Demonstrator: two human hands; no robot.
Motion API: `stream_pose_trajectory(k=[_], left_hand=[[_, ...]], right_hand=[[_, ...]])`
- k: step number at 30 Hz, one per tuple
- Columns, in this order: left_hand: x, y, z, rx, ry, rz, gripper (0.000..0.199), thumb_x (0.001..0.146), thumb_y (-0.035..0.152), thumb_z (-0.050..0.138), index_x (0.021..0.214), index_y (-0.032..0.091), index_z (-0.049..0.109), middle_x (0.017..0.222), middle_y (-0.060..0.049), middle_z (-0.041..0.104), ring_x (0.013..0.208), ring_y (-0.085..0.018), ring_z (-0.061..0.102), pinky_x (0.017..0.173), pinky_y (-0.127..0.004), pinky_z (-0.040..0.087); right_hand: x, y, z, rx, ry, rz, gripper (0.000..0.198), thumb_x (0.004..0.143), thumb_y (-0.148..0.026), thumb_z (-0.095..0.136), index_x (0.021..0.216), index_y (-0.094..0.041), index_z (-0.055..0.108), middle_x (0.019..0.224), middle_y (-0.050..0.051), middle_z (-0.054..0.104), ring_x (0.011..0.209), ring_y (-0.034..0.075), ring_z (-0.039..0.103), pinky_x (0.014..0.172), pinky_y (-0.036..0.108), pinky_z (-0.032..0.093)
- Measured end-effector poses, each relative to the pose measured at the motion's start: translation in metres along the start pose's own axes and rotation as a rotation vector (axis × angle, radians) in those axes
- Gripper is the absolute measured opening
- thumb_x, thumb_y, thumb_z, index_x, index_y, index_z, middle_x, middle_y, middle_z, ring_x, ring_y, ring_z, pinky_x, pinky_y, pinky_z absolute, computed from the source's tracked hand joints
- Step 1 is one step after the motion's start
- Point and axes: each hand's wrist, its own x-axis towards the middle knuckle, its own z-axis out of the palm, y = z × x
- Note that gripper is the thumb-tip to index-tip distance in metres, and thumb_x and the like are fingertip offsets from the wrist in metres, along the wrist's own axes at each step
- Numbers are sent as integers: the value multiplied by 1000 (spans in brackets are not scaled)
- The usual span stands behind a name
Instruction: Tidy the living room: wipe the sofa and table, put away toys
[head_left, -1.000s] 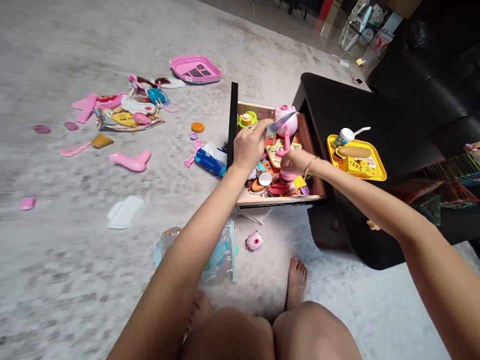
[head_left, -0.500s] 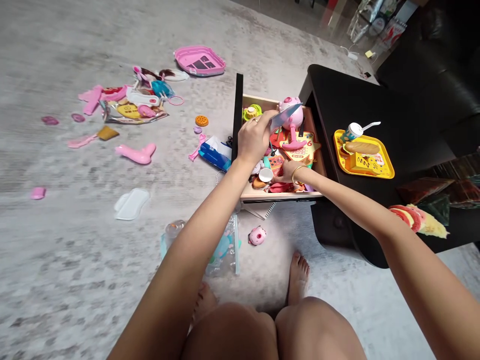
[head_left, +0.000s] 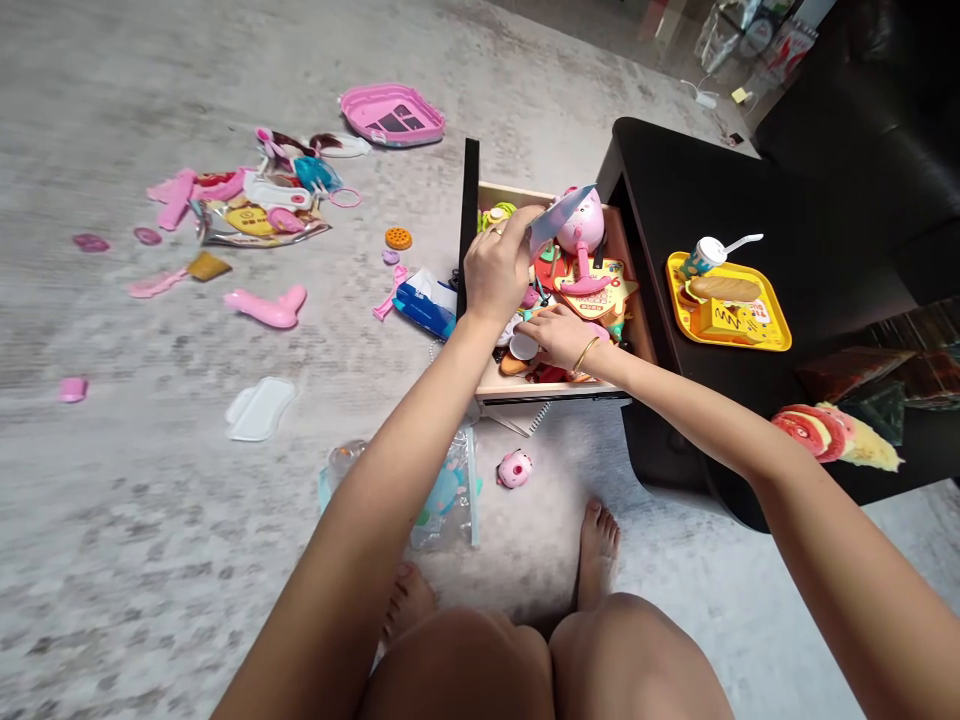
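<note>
My left hand [head_left: 498, 264] is closed on a thin blue-grey flat sheet [head_left: 556, 216], which sticks up tilted over the open drawer [head_left: 555, 390]. Low in the same drawer, my right hand [head_left: 559, 336] lies palm down over the toys, its fingers stretched toward a white round lid-like piece [head_left: 523, 346]. Whether its fingertips touch that piece I cannot make out. Beyond the hands are a pink pig toy [head_left: 581, 222] with a pink handle and a yellow-and-red star-shaped card [head_left: 611, 290]. Other small toys are partly hidden beneath my hands.
On the black table [head_left: 705, 190] sits a yellow tray [head_left: 780, 335] with toy food and a cup. Toy pieces and a foil wrapper [head_left: 259, 225] litter the floor at left, near a pink tray [head_left: 394, 115]. A small pig toy [head_left: 514, 468] lies by my feet.
My right hand has moved left and up across the drawer's contents, over the red piece that showed beside it. My left hand keeps the sheet, shifted slightly left in view.
</note>
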Motion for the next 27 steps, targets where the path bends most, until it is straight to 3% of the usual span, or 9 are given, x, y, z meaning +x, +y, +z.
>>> stream_pose_trajectory(k=[6, 9, 12, 17, 22, 25, 27], left_hand=[[0, 3, -2, 26, -1, -37, 43, 103, 36, 24, 133, 30, 54, 123, -5, 67, 121, -25, 61, 108, -39, 45], [1, 2, -2, 0, -5, -42, 44, 103, 37, 23, 133, 28, 54, 122, -8, 66, 122, -27, 60, 109, -43, 43], [1, 1, -1, -48, -4, -42, 46, 103, 45, 25, 136, 29, 52, 123, -9, 66, 127, -29, 57, 112, -47, 41], [1, -2, -1, -59, 53, -20, 55, 103, 57, 17, 136, 28, 50, 133, -8, 62, 130, -27, 56, 113, -44, 41], [6, -19, -1, -65, 261, -79, 69, 102, 61, 1, 143, 23, 41, 147, -9, 53, 142, -23, 45, 120, -44, 35], [8, -27, -1, -49, 189, -73, 68, 99, 68, 12, 151, 31, 37, 149, -6, 51, 150, -27, 35, 119, -48, 39], [7, -26, -1, -31, 221, -70, 66, 99, 67, 12, 152, 36, 36, 151, -4, 50, 151, -27, 34, 119, -48, 39]], right_hand=[[2, 35, -8, 858, 204, 168, 40, 77, -26, 70, 114, -18, 56, 97, 3, 69, 87, 18, 65, 80, 31, 56], [-9, 50, -23, 1223, 161, 252, 27, 81, -36, 72, 101, -20, 61, 86, 1, 68, 77, 14, 66, 74, 28, 59], [-22, 57, -37, 1363, 104, 353, 31, 83, -47, 73, 90, -19, 62, 74, 1, 66, 66, 14, 64, 67, 28, 60], [-30, 70, -49, 1290, 156, 399, 37, 80, -48, 79, 95, -18, 61, 77, 2, 68, 67, 14, 66, 64, 27, 60], [-29, 90, -40, 935, 331, 448, 51, 71, -33, 85, 111, -19, 57, 81, -1, 66, 72, 15, 65, 67, 28, 58], [-19, 88, -33, 670, 302, 443, 48, 70, -26, 81, 112, -19, 60, 84, 0, 68, 80, 19, 65, 74, 31, 57], [-5, 78, -30, 532, 240, 424, 35, 70, -22, 78, 102, -18, 65, 88, 3, 69, 86, 21, 65, 80, 33, 57]])
